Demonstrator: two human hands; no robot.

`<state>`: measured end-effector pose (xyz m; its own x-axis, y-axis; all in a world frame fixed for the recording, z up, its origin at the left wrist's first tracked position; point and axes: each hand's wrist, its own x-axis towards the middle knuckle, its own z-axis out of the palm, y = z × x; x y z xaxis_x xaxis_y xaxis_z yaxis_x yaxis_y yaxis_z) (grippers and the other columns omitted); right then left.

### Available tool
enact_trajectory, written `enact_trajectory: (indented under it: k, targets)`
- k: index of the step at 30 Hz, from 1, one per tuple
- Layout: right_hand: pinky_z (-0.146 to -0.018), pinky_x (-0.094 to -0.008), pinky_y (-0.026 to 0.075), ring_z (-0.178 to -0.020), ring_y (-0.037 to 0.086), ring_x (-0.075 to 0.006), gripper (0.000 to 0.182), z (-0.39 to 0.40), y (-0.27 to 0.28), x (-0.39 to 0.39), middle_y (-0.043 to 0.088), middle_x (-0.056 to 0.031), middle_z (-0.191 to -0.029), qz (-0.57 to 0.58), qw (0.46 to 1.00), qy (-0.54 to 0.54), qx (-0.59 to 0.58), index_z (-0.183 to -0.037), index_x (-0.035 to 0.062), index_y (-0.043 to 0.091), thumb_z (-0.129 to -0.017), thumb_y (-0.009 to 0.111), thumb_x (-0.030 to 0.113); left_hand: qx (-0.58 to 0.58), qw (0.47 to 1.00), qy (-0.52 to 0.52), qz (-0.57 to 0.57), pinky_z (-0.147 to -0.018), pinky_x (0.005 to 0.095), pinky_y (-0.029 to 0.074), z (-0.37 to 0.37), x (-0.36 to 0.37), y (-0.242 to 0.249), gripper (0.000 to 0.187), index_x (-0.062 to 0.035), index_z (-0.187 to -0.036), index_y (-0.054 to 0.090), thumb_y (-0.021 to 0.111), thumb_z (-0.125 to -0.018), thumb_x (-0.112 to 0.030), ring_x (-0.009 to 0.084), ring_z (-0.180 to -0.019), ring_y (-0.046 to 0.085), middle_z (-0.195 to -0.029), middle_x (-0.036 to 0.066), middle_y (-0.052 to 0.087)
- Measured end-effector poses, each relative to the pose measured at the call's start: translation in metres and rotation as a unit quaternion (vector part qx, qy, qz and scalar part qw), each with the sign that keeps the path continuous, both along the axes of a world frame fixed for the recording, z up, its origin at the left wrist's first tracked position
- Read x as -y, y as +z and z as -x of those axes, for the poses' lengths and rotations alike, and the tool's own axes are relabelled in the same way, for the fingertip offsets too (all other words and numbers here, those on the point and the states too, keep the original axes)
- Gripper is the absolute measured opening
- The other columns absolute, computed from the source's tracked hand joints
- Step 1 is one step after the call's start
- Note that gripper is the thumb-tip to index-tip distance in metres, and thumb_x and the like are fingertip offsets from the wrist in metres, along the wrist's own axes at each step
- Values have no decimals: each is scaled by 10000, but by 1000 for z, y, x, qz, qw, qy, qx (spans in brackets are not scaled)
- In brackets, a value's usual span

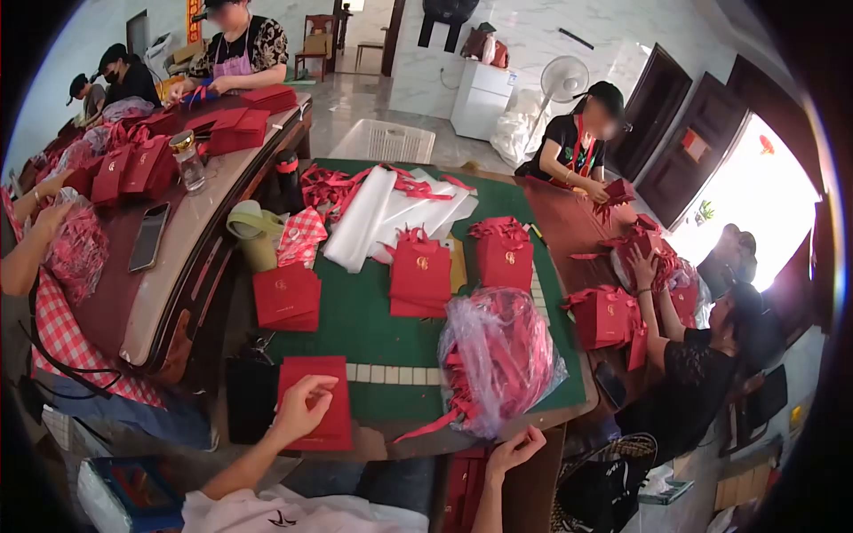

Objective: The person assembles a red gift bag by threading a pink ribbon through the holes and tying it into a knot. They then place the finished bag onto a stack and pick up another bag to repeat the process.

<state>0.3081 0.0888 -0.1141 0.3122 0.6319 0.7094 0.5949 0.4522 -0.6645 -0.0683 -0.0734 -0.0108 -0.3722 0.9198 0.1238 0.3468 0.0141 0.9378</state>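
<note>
My left hand [306,407] hovers over or rests on a stack of flat red bags [329,433] at the front edge of the table; its fingers are loosely curved, thumb apart, with nothing seen in them. Beyond the table's front edge, just below a clear plastic bag of red ribbons [498,355], is my right hand [515,451]. Its fingers are bent and slightly apart, and no object shows in them. Red bags with gold print [286,298] lie behind my left hand, and more bag stacks [420,280] stand farther back on the green mat [355,333].
White plastic sheeting [360,222], a tape roll [253,222] and a black bottle [289,178] are at the back. Co-workers handle red bags at the left table [191,240] and right table [555,209]. A black pouch [249,400] lies left of my left hand.
</note>
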Motion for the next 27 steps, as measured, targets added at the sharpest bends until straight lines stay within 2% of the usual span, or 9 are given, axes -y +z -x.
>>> enact_trajectory:
  k: [2,5,9,11,15,17,20,23,27]
  targets:
    - [-812,-318,439,-932,516,-212,122,23,20,28,505,-101,-1024,-2,996,82,23,-1046,3,532,-929,546,-27,-69,994,81,-19,-791,300,546,-2,28,-10,312,-40,-1122,664,631,-820,33,223,-871,682,-1023,113,659]
    - [-770,-309,459,-855,564,-231,138,79,54,63,572,-114,-960,55,970,222,79,-1020,16,582,-891,588,-32,-118,987,108,-16,-805,305,534,0,56,-14,313,-23,-1141,651,639,-832,26,221,-920,662,-1056,125,643]
    - [-765,-319,508,-870,617,-251,226,157,62,97,613,-138,-988,209,894,387,86,-1112,9,611,-887,636,9,-104,984,144,-2,-846,331,520,11,82,-17,395,-36,-1215,614,660,-825,1,260,-1004,630,-1163,154,597]
    - [-836,-395,517,-945,629,-341,333,188,57,109,625,-199,-1033,251,871,417,70,-1180,-31,577,-887,670,99,-172,962,212,-13,-891,355,502,17,90,-27,502,-57,-1309,551,676,-824,-26,284,-1104,586,-1270,163,534]
    - [-887,-432,512,-1037,612,-386,505,219,34,119,594,-240,-1133,321,844,405,144,-1263,-53,521,-894,700,240,-49,976,210,36,-940,388,488,15,107,-44,651,-52,-1425,441,710,-833,-81,304,-1166,556,-1308,168,503]
    - [-908,-446,503,-1076,588,-418,623,225,24,122,540,-283,-1217,349,830,378,216,-1300,-70,486,-890,706,343,-85,978,186,46,-983,402,469,12,111,-67,744,-14,-1476,348,722,-846,-142,326,-1210,534,-1345,204,479]
    - [-900,-457,503,-1048,583,-439,619,233,21,125,515,-295,-1227,409,822,369,141,-1298,-62,487,-875,719,325,-104,972,164,131,-1064,439,404,8,103,-91,862,53,-1503,215,721,-867,-237,399,-1269,472,-1417,271,409]
    - [-903,-421,515,-1020,620,-372,595,235,10,126,542,-243,-1194,403,824,378,126,-1304,-35,505,-885,710,334,-126,971,158,130,-1077,453,386,4,95,-101,855,56,-1498,224,720,-861,-226,417,-1273,451,-1417,268,410]
    - [-889,-463,505,-1014,589,-420,523,236,3,131,533,-262,-1146,397,835,373,79,-1268,-21,515,-876,707,265,-159,967,137,148,-1081,466,376,7,93,-99,862,62,-1495,226,724,-850,-219,430,-1264,444,-1410,268,420]
